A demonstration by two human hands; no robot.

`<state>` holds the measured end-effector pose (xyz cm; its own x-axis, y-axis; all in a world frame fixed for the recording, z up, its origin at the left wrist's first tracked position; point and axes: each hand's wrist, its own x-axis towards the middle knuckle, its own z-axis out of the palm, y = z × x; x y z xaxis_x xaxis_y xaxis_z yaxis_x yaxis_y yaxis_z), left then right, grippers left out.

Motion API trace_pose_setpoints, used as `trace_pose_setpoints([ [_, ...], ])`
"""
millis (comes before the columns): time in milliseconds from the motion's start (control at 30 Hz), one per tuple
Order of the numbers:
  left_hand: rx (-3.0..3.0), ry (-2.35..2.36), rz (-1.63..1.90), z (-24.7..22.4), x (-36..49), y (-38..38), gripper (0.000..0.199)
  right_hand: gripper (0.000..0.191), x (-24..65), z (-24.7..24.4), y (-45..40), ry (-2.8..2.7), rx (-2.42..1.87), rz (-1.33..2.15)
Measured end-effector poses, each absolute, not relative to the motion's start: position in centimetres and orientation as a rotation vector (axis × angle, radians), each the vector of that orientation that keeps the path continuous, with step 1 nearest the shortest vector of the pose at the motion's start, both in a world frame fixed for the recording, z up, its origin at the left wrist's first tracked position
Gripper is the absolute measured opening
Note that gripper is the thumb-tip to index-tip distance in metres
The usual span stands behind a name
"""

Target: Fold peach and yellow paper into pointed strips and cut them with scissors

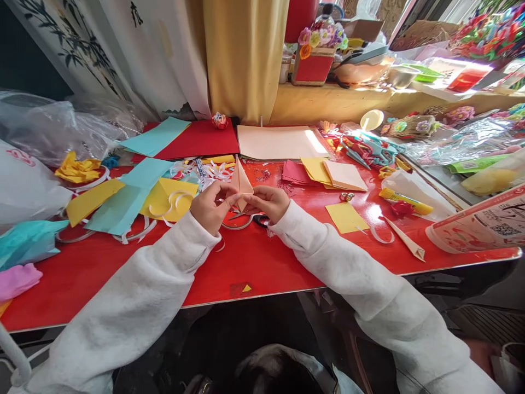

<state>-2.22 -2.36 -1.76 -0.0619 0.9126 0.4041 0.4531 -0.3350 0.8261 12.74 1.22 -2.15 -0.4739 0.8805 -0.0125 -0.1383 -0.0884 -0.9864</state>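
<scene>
Paper (241, 179), folded, points up between left hand (214, 207) and right hand (271, 203).

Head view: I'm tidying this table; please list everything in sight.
Folded paper: one, peach, between both hands
Paper cone: one, peach, right front
Small sheets: several, red, yellow, peach, right
Large sheets: at least two, red and peach, back
Long sheets: two visible, turquoise, left
Tube: one, yellow, right
Cup: one, white-pink, far right
Curtains: count unclear, white and gold, back
Other clutter: uncounted, multicoloured, sides and back
Table: one, red, beneath
Left hand: one, bare, centre
Right hand: one, bare, centre
Sleeves: two, grey, forearms
</scene>
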Motion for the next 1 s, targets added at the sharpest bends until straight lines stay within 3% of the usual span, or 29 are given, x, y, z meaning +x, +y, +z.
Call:
trace_pose_setpoints([
  [633, 1.838, 1.528, 1.37, -2.5, -2.4, -2.1, 0.02, 0.049, 12.4, -2.8, 1.2, -1.319, -0.797, 1.794],
  [833, 1.41, 1.325, 1.356, -2.3, -2.3, -1.3, 0.051, 0.04, 12.6, -3.0, 1.3, -1.354, -0.786, 1.711],
  [1000, 1.345, 1.333, 1.24, -2.0, -2.5, -1.3, 0.035, 0.029, 12.4, -2.4, 1.2, -1.344, -0.941, 1.756],
])
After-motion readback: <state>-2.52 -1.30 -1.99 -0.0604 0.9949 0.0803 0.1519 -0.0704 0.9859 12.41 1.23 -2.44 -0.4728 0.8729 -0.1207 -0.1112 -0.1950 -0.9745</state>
